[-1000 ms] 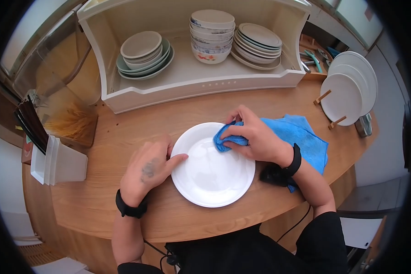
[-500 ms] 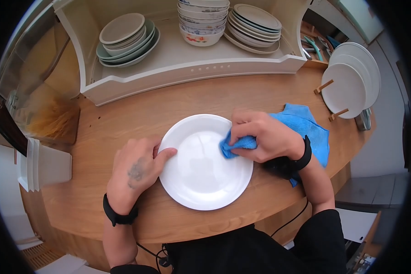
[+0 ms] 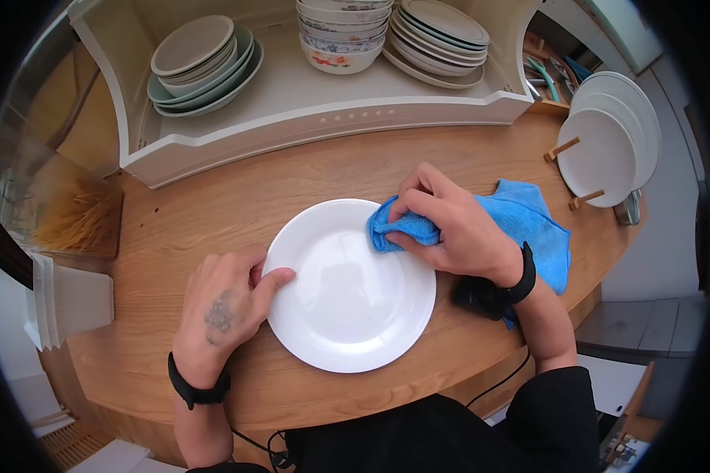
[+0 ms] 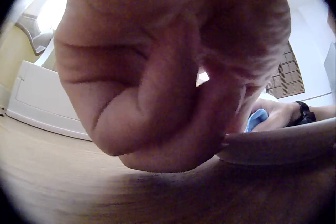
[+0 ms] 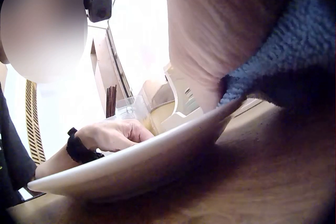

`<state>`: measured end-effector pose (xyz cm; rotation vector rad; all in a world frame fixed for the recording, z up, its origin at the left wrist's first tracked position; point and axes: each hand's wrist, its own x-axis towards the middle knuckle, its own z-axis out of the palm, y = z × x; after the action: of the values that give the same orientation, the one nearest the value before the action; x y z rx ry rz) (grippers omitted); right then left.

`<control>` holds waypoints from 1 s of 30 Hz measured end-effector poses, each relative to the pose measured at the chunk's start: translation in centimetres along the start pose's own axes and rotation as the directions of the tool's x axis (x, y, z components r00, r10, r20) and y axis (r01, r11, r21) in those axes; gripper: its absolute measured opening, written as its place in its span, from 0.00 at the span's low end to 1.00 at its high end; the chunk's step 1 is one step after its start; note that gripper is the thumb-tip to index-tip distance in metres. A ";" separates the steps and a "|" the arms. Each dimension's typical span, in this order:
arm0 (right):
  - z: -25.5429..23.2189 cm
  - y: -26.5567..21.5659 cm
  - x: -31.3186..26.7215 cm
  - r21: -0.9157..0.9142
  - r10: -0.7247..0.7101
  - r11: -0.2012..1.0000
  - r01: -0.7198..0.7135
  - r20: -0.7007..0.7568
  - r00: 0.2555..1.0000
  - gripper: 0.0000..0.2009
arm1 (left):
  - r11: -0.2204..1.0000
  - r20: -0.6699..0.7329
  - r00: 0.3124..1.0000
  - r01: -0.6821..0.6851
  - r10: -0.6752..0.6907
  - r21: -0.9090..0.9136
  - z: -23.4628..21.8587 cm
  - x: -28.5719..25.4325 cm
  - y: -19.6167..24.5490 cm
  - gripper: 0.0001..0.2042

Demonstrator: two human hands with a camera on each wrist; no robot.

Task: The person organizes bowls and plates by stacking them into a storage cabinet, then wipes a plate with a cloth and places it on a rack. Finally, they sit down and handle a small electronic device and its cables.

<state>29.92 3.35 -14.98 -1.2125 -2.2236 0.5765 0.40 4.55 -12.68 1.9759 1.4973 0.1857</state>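
Observation:
A white plate (image 3: 339, 315) sits on the wooden table, in the middle of the head view. My left hand (image 3: 222, 311) holds its left rim, thumb on top; the left wrist view shows the fingers (image 4: 168, 124) curled low at the plate's edge. My right hand (image 3: 461, 229) pinches a bunched part of a blue cloth (image 3: 532, 221) against the upper right rim. Behind that hand, the rest of the cloth spreads over the table. From the right wrist, the cloth (image 5: 294, 45) appears right at the rim of the plate (image 5: 142, 169).
Beyond the plate stands a cream dish cabinet (image 3: 315, 134) with stacked bowls (image 3: 343, 59) and plates (image 3: 434, 47). On the left are nested white bins (image 3: 79, 299) and a clear container of pasta (image 3: 75, 213). A rack at right holds upright plates (image 3: 599, 154).
My right hand has wiped the cloth down along the plate's right side, then back up to the upper right rim. My left hand keeps its hold; the head view has shifted.

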 end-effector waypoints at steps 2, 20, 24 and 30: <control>0.2 0.1 0.1 -0.024 0.012 1.000 -0.012 -0.023 1.000 0.12 | 0.999 -0.004 1.000 -0.018 0.017 -0.050 0.1 0.0 -0.1 0.17; 2.4 -1.5 1.0 -0.121 0.199 0.970 -0.212 -0.108 0.974 0.20 | 0.965 -0.050 0.992 -0.100 0.115 0.243 0.5 -0.9 0.3 0.19; 2.9 -1.6 1.5 -0.098 0.247 0.959 -0.265 -0.165 0.955 0.21 | 0.963 -0.057 0.990 -0.115 0.132 0.243 0.6 -1.0 0.5 0.19; 3.1 -1.7 1.9 -0.129 0.239 0.956 -0.264 -0.179 0.954 0.19 | 0.962 -0.026 0.993 -0.101 0.112 0.253 0.5 -1.1 0.9 0.19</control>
<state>26.07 3.80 -15.87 -1.5796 -2.0208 0.3933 1.01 3.22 -12.26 2.2691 1.5022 0.0841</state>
